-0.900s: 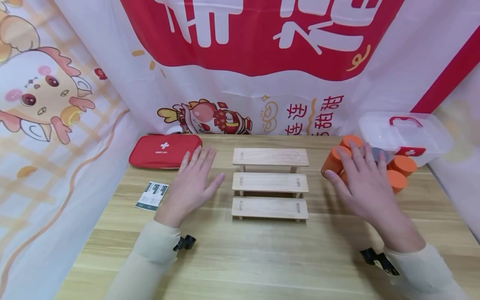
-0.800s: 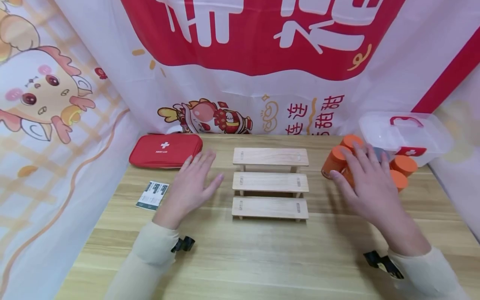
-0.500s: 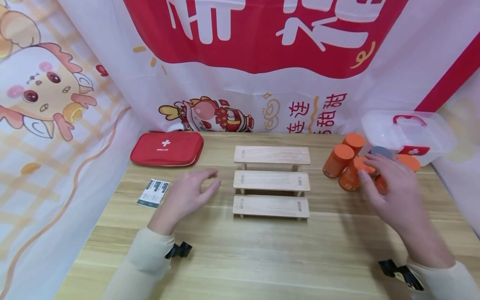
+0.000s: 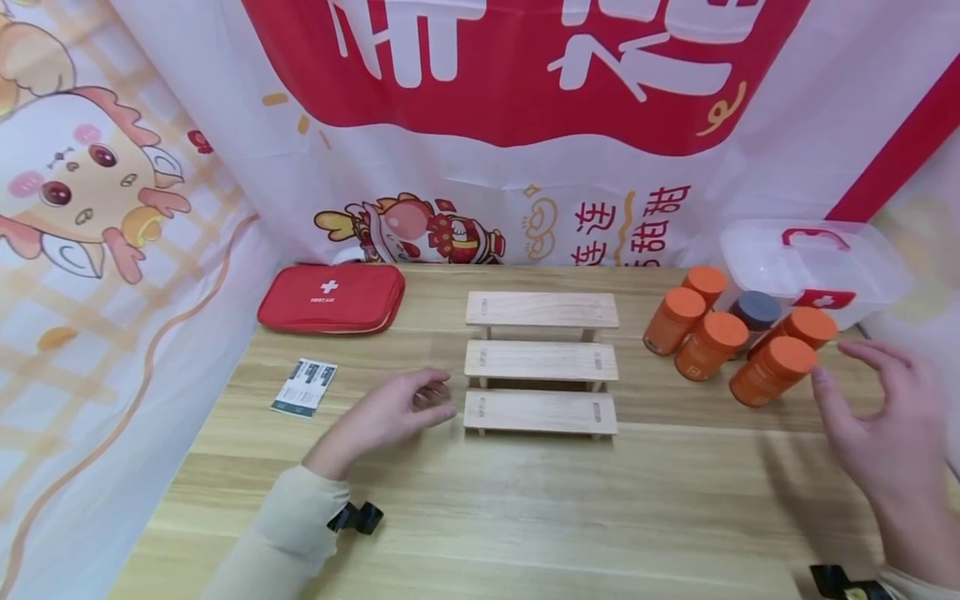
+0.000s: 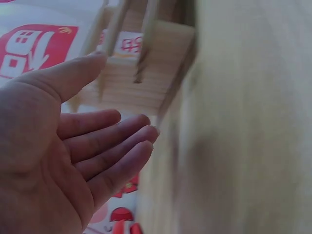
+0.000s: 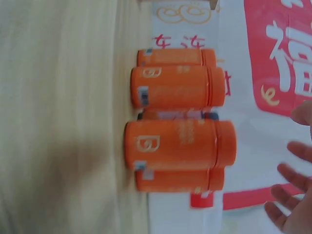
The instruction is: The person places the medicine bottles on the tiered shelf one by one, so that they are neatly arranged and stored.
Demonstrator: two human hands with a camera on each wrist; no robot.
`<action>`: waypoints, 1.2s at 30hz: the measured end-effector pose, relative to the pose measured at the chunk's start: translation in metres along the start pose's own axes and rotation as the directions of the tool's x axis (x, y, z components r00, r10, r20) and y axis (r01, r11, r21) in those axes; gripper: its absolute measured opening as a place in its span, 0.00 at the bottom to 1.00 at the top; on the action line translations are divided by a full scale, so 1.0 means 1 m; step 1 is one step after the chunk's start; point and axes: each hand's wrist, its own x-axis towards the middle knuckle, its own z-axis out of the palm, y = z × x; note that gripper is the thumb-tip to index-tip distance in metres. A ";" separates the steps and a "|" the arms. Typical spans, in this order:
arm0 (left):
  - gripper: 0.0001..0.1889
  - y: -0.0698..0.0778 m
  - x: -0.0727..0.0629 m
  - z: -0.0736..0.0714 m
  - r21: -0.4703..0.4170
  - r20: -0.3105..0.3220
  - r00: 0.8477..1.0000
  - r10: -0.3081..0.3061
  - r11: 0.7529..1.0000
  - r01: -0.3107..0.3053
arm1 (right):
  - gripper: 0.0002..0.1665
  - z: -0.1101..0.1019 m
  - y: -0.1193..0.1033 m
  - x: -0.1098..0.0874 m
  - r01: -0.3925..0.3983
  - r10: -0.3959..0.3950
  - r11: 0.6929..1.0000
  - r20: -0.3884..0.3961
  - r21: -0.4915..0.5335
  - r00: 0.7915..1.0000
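Observation:
A small three-tier wooden display stand (image 4: 540,362) sits mid-table. Close to its left end is my left hand (image 4: 386,417), fingers loosely bent with nothing in them; the left wrist view shows the palm (image 5: 44,146) bare beside the wood. Several orange bottles (image 4: 711,346) and a dark-capped bottle (image 4: 756,311) stand upright in a cluster at right. Beside the nearest orange bottle (image 4: 772,372), my right hand (image 4: 888,417) is spread with thumb and fingers apart. In the right wrist view that hand (image 6: 298,204) appears apart from the bottles.
A red first-aid pouch (image 4: 332,298) lies at the back left, with a printed card (image 4: 304,387) in front of it. Behind the bottles is a clear plastic first-aid box (image 4: 817,262) with a red handle. Printed cloth (image 4: 510,158) hangs along the back and sides.
My right hand has moved right, off the bottles, which now show fully. My left hand has come down from beside the pouch toward the stand, its fingers bending. The objects stay put.

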 end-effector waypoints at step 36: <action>0.30 0.007 0.014 0.016 -0.019 0.111 0.992 0.057 0.998 -0.055 | 0.54 0.027 0.041 0.005 -0.478 0.443 0.878 0.406 -0.018 0.799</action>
